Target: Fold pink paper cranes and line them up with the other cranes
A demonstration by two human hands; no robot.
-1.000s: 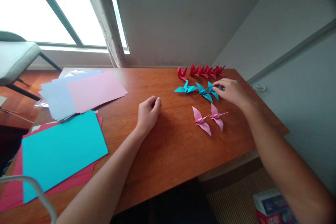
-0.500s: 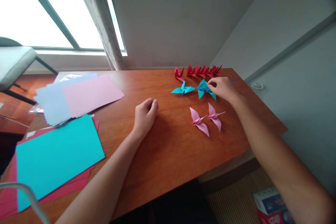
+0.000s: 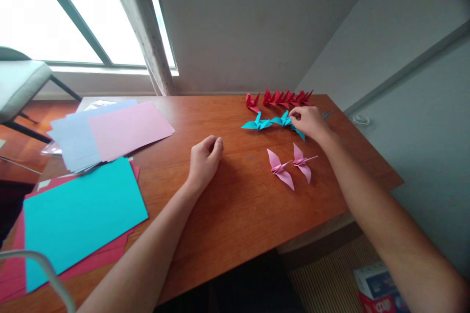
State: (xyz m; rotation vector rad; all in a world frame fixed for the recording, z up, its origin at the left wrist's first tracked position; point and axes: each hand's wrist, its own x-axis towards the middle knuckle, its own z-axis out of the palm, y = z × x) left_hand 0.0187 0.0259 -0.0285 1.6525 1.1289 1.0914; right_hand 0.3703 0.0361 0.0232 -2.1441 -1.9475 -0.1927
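My right hand (image 3: 308, 121) has thumb and index finger pinched on a turquoise paper crane (image 3: 282, 119), partly hidden by the fingers. Its left wing meets or overlaps the wing of another turquoise crane (image 3: 259, 123) beside it. A bit of turquoise paper (image 3: 328, 115) shows past the hand's far side; most of it is hidden. My left hand (image 3: 204, 159) rests on the table as a loose fist, with nothing visible in it. Two pink paper cranes (image 3: 282, 170) lie nearer to me, wings spread. Behind the turquoise ones stands a row of red paper cranes (image 3: 279, 98).
On the left of the wooden table (image 3: 227, 234) lie turquoise sheets (image 3: 84, 220) over red sheets (image 3: 99, 259), and pink sheets (image 3: 130, 129) over pale blue ones (image 3: 73, 142). A grey curved tube (image 3: 44, 264) crosses the lower left corner. Walls border the table's back and right.
The pinched turquoise crane has turned a little, and its left wing now reaches the neighbouring crane. My left hand keeps its place on the table.
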